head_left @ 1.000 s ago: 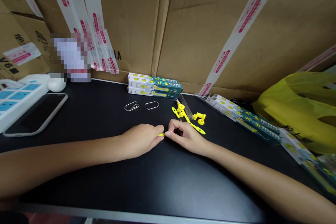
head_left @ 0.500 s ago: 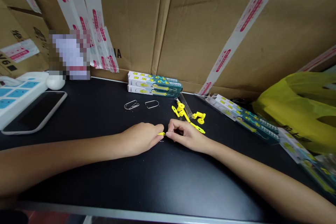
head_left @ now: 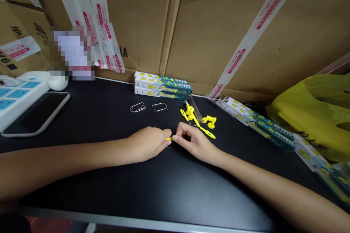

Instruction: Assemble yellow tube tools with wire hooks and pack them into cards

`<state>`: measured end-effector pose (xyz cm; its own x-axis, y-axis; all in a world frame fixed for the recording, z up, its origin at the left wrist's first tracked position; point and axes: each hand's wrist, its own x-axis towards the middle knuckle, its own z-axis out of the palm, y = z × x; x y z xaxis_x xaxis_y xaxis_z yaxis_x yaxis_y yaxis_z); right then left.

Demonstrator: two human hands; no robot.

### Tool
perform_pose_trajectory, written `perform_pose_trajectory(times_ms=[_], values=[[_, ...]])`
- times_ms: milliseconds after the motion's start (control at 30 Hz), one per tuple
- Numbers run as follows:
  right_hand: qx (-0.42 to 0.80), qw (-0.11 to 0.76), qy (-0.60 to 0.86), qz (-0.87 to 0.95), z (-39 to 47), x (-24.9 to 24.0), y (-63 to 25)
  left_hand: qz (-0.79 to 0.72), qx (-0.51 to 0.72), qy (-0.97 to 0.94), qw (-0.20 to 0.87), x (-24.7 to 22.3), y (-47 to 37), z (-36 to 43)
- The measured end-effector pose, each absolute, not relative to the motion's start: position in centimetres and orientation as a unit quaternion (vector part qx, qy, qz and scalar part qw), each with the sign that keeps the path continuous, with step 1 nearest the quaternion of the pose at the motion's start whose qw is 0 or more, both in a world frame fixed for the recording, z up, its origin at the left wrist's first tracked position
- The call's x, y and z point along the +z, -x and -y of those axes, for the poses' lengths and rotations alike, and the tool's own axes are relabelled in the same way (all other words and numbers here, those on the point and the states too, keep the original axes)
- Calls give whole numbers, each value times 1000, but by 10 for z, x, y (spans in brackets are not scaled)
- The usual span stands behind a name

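My left hand (head_left: 151, 142) is closed in a pinch on a small yellow plastic part (head_left: 168, 139), most of it covered by the fingers. Fingertip to fingertip with it, my right hand (head_left: 193, 140) pinches something thin, perhaps metal, too small to make out. A thin metal wire end (head_left: 169, 147) shows just below the left fingertips. Behind the right hand lie loose yellow plastic parts (head_left: 190, 110), a small spring (head_left: 189, 123) and a clear tube (head_left: 194, 107). Bent wire loops (head_left: 159, 107) rest on the black table further back, left of these parts.
Printed boxes (head_left: 162, 86) are stacked against the cardboard wall (head_left: 136, 25). More boxes (head_left: 254, 122) line the right side beside a yellow plastic bag (head_left: 308, 113). On the left are a phone (head_left: 35, 114) and a white power strip (head_left: 23, 87). The table's front edge (head_left: 136, 222) runs below.
Both hands stay almost in place, still fingertip to fingertip around the small yellow part. The whole view has shifted slightly; the loose parts have not visibly moved on the table.
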<state>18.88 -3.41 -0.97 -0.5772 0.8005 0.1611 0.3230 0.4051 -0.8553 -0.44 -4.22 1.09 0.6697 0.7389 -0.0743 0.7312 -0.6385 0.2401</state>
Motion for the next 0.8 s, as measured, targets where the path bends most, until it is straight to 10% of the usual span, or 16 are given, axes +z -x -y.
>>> perform_pose_trajectory(times_ms=[433, 800], values=[[486, 168, 323, 795, 23, 6, -197, -391, 10, -914, 112, 11, 5, 41], [485, 272, 359, 750, 33, -8, -192, -400, 16, -908, 126, 11, 3, 45]])
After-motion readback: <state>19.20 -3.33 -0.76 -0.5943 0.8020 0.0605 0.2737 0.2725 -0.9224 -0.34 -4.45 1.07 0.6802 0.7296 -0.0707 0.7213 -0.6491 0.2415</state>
